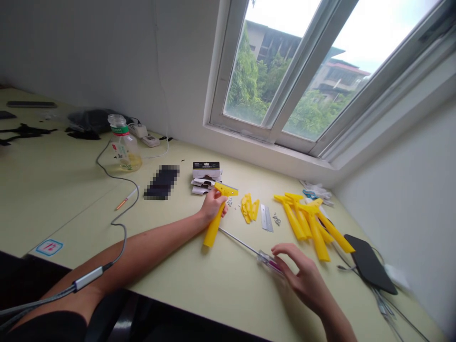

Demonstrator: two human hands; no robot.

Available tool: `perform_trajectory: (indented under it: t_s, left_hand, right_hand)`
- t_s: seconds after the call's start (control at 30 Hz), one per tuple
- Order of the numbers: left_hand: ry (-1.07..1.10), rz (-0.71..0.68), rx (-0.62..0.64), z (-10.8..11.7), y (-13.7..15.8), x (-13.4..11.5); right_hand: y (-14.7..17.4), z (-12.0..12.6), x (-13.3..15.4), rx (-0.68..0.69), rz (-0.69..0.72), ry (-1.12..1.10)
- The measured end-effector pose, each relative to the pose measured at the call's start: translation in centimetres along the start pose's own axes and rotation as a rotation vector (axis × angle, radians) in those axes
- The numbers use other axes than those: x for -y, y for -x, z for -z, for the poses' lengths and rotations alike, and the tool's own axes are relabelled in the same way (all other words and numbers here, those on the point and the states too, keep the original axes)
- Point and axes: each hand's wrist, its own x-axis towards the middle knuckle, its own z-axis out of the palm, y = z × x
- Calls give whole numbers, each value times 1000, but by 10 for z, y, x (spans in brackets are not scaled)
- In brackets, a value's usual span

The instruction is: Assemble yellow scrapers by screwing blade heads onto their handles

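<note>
My left hand (210, 207) is closed around a yellow scraper (214, 227), its wide head tilted up with a metal edge along the top. My right hand (302, 273) has thumb and fingers on the clear and purple handle of a screwdriver (245, 244). The long shaft points left, its tip close to the scraper's handle. Just right of my left hand are small metal nuts or screws (230, 202), yellow plastic plates (246, 209), flat metal blades (265, 218) and a little heap of screws (277, 219). Several yellow scraper handles (313, 232) lie piled farther right.
Small boxes (205, 171) are stacked behind my left hand. A bottle (126, 149), a pixelated dark object (162, 183) and a pen-like stick (125, 200) lie left. A cable (123, 179) crosses my left forearm. At right rest a black device (370, 263) and white gloves (318, 190).
</note>
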Motion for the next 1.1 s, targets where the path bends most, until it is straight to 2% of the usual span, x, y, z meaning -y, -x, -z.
perform_trajectory:
  t_s: [0.13,0.27,0.37,0.6,0.8,0.87,0.93,1.03,1.1]
  left_hand:
    - [40,20,22,1,0,-1]
    - [109,69,53,4,-1,-1]
    - [159,92,71,7,-3,-1]
    - [187,86,74,9,-4,0]
    - [164,80,105,2,-1,-14]
    - [153,52,126,-2,0,-21]
    - [110,-3,154,-6,1,-28]
    - [-35,-93,189,-14,-1,-39]
    - [-146,-152,189,-22,-2,-47]
  right_hand:
    - [-50,-3,6,26,33,87]
    - [-115,-25,13,124,166,271]
    - [-147,-44,19,213,187,460]
    - [-159,-60,19,237,170,494]
    - [-162,-67,19,234,157,446]
    - [-165,-63,20,218,153,406]
    - [-168,-49,21,181,143,352]
    - [-169,-10,22,60,109,254]
    - [-167,19,25,-85,79,67]
